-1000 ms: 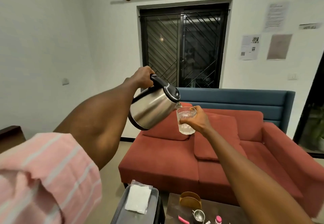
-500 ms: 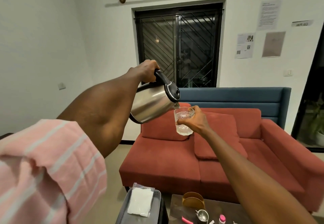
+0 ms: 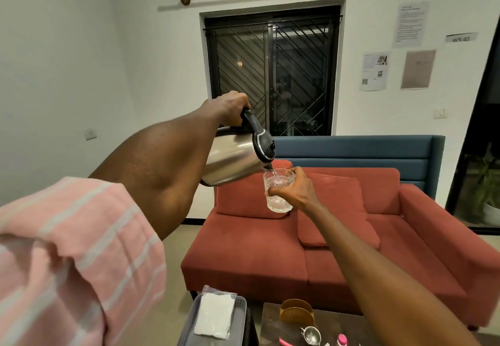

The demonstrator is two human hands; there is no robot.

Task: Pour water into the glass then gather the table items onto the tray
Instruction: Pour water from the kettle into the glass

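My left hand [image 3: 230, 108] grips the black handle of a steel kettle [image 3: 234, 160], tilted spout-down to the right. A thin stream of water falls from the spout into a clear glass [image 3: 278, 190], which my right hand [image 3: 297, 191] holds upright at chest height, partly filled. Far below, a grey tray [image 3: 240, 307] holds a white packet in clear plastic [image 3: 215, 316]. On the dark table [image 3: 273, 326] stand a wooden holder [image 3: 296, 313], a small metal cup [image 3: 311, 335], a pink item [image 3: 285, 342] and a pink-capped bottle [image 3: 342, 340].
A red sofa [image 3: 338, 242] with cushions sits behind the table, with a blue bench back [image 3: 359, 153] behind it. A barred dark window [image 3: 273, 72] and papers on the wall are farther back. A potted plant [image 3: 487, 191] stands at far right.
The kettle has tipped steeper, its base lifted higher. The glass stays under the spout with more water in it. The view has shifted slightly.
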